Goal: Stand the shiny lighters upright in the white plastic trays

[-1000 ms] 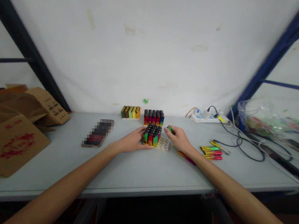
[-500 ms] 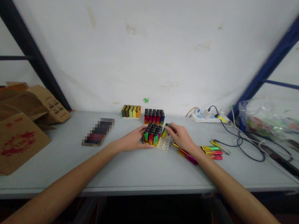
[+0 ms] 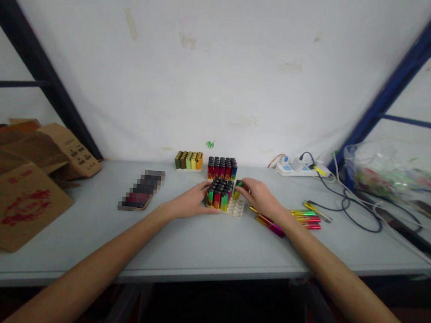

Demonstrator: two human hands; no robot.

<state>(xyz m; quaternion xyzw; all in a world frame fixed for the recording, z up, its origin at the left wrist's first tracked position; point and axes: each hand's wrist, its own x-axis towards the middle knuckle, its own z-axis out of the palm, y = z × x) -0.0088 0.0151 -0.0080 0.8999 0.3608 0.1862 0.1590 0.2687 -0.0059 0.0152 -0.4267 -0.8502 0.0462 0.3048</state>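
A white tray (image 3: 237,209) with round-cornered slots stands mid-table, its left part filled with upright black-topped lighters (image 3: 218,197) in green, red and other metallic colours. My left hand (image 3: 193,199) is wrapped round the tray's left side, thumb along the front and fingers behind. At the tray's back right, my right hand (image 3: 259,195) pinches a green-gold lighter (image 3: 237,189) upright over the slots; whether its base is seated I cannot tell. Several loose metallic lighters (image 3: 270,225) lie beside my right wrist, and more lighters (image 3: 308,218) lie further right.
Behind stand a block of red and blue lighters (image 3: 222,168) and a tray of yellow-green ones (image 3: 188,161). A pixelated phone-like object (image 3: 142,190) lies left, near cardboard boxes (image 3: 29,201). A power strip (image 3: 302,168), cables (image 3: 360,222) and plastic bags (image 3: 382,169) occupy the right.
The lighter in my right hand has gone from tilted to upright and slightly lower over the tray. My left hand has stayed on the tray.
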